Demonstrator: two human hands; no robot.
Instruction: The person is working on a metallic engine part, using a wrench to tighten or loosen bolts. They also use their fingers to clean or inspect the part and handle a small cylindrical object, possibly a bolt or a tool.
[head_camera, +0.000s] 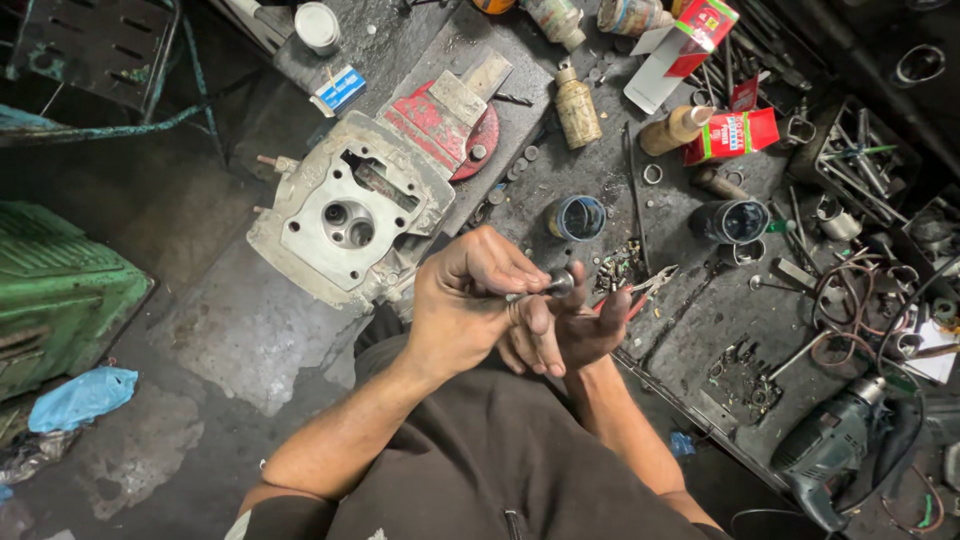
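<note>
Between two hands (470, 300) (575, 325), one small metal part (555, 287).

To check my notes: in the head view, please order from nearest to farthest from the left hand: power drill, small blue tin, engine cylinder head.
From the left hand:
1. Small blue tin, just beyond the fingers.
2. Engine cylinder head, on the left.
3. Power drill, far right.

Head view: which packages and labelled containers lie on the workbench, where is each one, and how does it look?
Small box: bench's far left edge, beside the grey engine part; blue and white.
Tall carton: far centre, lying tilted; white with a red top.
Flat pack: right of the carton; red with white patches.
Labelled bottle: bench middle; yellowish, dirty.
No screens or signs are in view.
</note>
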